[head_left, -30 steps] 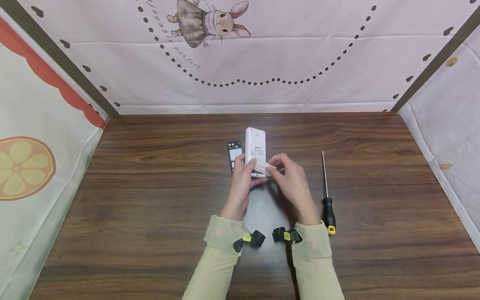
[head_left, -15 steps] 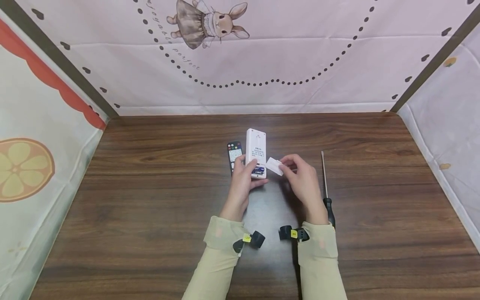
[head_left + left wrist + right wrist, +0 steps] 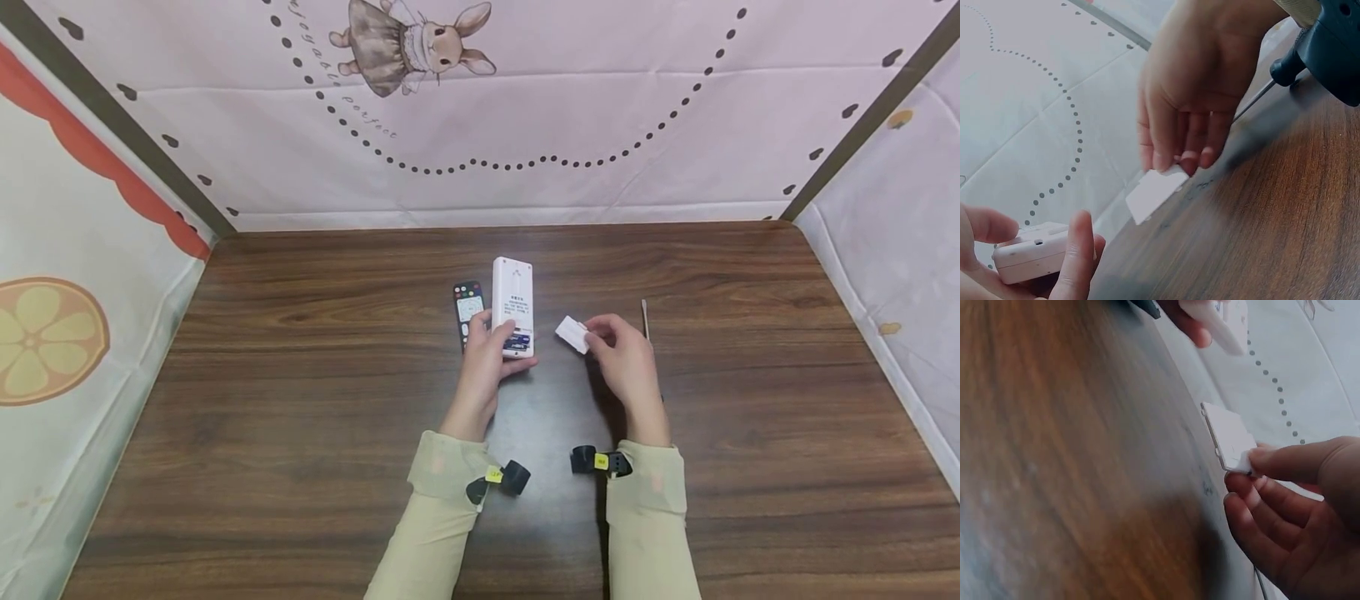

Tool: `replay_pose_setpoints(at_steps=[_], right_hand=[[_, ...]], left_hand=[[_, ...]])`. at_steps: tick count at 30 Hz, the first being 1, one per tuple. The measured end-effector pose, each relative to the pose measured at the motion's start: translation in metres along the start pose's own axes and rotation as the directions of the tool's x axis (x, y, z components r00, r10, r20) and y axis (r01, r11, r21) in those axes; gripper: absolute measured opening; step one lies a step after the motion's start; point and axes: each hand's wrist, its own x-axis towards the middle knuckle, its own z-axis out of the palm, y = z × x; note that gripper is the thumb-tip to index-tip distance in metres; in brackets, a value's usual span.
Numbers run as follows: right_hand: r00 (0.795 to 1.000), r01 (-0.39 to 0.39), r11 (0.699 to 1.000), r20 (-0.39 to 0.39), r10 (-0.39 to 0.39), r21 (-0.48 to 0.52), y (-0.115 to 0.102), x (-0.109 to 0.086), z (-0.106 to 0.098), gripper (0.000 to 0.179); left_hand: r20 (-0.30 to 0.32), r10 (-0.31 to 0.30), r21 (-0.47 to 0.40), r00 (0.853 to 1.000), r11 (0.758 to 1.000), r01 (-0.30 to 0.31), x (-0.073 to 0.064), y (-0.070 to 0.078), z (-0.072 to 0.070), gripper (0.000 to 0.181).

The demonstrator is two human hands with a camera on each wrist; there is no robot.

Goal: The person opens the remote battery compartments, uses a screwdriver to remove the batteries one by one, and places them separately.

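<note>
In the head view my left hand (image 3: 483,367) grips the lower end of a white remote control (image 3: 513,287), its printed back facing up. The battery compartment at the near end is uncovered, and dark blue batteries (image 3: 517,342) show inside it. To the right, my right hand (image 3: 626,358) pinches a small white battery cover (image 3: 572,334) between thumb and fingers, apart from the remote. The right wrist view shows small tabs along the edge of the battery cover (image 3: 1227,439). Both hands are held above the table.
A second, dark remote control (image 3: 468,304) lies just left of the white one, partly hidden by my left hand. A screwdriver lies at the right; its shaft (image 3: 645,318) shows, while my right hand and arm cover most of its handle. The wooden table (image 3: 300,375) meets cloth-covered walls.
The battery cover has come off the white remote and moved right in my right hand, uncovering the batteries. My left hand and the remote have stayed nearly still.
</note>
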Motion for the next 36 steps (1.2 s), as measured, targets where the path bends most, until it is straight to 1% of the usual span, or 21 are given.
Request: replay_pose_setpoints(at_steps=[3,6,7,11,17,23,26,30,36], right_hand=[[0.999,-0.033,0.999,0.009,0.033,0.005,0.002,0.0,-0.001,0.014],[0.998,-0.062,0.998,-0.003,0.062,0.001,0.003,0.0,-0.001,0.016],[0.998,-0.068,0.998,-0.009,0.068,-0.002,0.003,0.0,-0.001,0.016],[0.997,-0.078,0.996,-0.032,0.077,-0.049,0.005,0.0,-0.002,0.017],[0.994,-0.098,0.992,-0.046,0.094,-0.085,0.009,0.001,-0.002,0.019],[0.992,-0.113,0.988,-0.068,0.106,-0.106,0.012,0.002,-0.003,0.021],[0.99,-0.131,0.987,-0.07,0.125,-0.095,0.012,0.002,-0.003,0.022],[0.99,-0.132,0.988,-0.056,0.128,-0.08,0.011,0.002,-0.003,0.024],[0.993,-0.113,0.99,-0.041,0.11,-0.081,0.01,0.0,-0.005,0.028]], left_hand=[[0.007,0.004,0.007,1.0,1.0,-0.004,-0.001,0.0,0.0,0.038],[0.016,0.008,0.02,1.0,1.0,-0.008,-0.002,0.001,0.001,0.039],[0.023,0.008,0.03,1.0,1.0,-0.009,-0.004,0.003,0.002,0.039],[0.03,0.008,0.046,1.0,0.999,-0.009,-0.003,0.002,0.002,0.038],[0.02,0.0,0.067,1.0,0.998,-0.001,-0.001,0.0,0.003,0.036],[0.028,0.006,0.075,1.0,0.997,-0.009,-0.001,-0.001,0.003,0.036],[0.026,0.008,0.078,1.0,0.997,-0.01,-0.002,-0.002,0.002,0.036],[0.024,0.009,0.075,1.0,0.997,-0.011,-0.003,-0.003,0.001,0.036],[0.032,0.01,0.075,0.999,0.997,-0.013,-0.003,-0.005,0.001,0.038]])
